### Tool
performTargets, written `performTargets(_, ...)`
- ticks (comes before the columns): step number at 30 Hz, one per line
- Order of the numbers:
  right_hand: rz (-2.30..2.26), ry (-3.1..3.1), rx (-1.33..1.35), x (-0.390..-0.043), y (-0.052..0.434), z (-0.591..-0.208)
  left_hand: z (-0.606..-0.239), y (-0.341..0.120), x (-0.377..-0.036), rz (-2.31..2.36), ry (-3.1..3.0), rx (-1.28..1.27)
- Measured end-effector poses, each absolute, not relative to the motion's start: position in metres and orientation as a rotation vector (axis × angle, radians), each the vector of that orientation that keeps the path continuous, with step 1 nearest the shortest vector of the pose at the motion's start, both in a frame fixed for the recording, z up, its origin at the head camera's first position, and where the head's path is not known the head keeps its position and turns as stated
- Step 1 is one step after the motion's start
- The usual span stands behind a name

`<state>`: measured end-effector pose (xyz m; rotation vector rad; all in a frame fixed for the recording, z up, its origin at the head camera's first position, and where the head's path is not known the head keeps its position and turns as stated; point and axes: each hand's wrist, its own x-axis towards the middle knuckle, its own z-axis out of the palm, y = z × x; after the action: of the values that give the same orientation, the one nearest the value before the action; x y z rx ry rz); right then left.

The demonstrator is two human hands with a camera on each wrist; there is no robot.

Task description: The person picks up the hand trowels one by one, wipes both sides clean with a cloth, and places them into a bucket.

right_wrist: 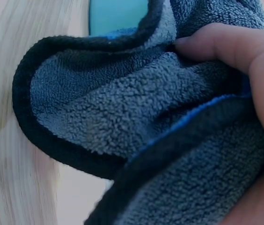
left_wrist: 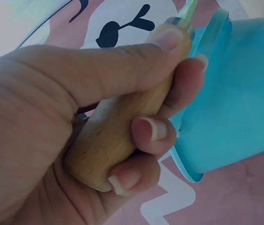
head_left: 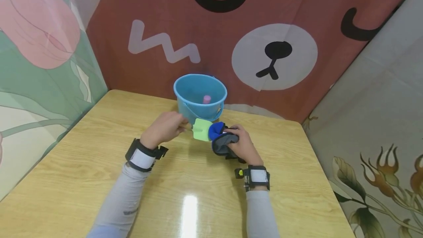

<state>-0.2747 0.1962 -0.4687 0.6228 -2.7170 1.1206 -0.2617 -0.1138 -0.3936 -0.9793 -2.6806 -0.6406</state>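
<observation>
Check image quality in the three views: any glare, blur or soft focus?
Head view: sharp, with a bright streak of glare on the table near the bottom edge. Left wrist view: the left hand and wooden handle are fairly clear; the blue bucket looks soft. Right wrist view: the grey cloth has crisp fibres, while the table at left is smeared.

A light wooden table (head_left: 99,164) with a glossy top carries the things. A blue bucket (head_left: 200,96) stands on it near the far edge, in front of the bear-face backdrop.
</observation>
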Motion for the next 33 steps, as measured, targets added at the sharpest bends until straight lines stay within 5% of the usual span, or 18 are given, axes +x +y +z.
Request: performTargets(33, 1.297, -2.558, 0.722, -0.273, 0.178, -0.471, -0.409, -0.096, -0.263, -0.677, -2.67, -1.078)
